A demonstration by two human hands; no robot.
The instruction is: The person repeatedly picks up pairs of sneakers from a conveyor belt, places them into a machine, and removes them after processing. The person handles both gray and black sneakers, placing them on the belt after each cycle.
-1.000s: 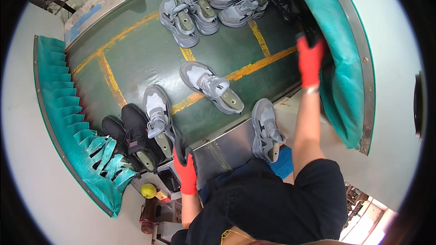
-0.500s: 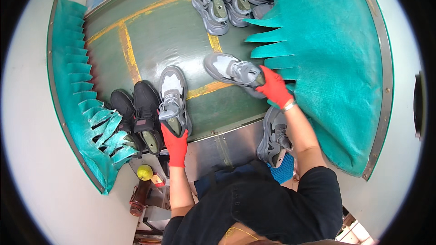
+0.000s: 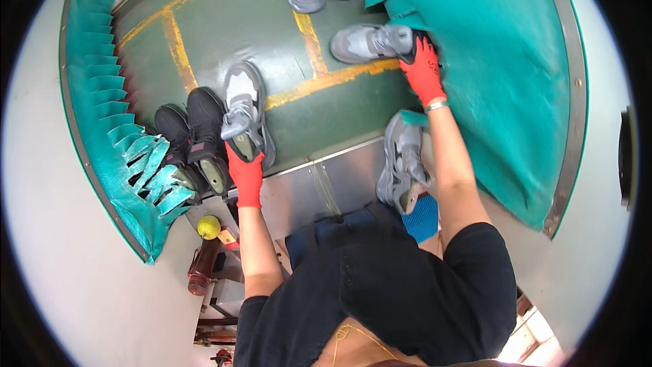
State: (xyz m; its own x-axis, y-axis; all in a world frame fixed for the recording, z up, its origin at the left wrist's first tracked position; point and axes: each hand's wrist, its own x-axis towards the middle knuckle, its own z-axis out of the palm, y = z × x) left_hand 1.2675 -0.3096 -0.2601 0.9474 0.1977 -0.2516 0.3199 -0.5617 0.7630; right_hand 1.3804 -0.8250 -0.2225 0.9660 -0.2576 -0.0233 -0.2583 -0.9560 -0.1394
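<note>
On the green, yellow-lined belt (image 3: 231, 30), near the front edge, one grey-white laced shoe (image 3: 242, 88) was clasped by the red-gloved left hand (image 3: 245, 175); a second grey laced shoe (image 3: 367, 43), clasped by the red-gloved right hand (image 3: 424, 73), had been turned and pushed farther inward, so their gap was widened.

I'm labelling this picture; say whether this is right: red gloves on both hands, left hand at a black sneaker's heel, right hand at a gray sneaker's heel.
Not quite: the head view shows the left hand at the heel of a gray sneaker, not a black one. The red gloves and right hand are correct.
</note>
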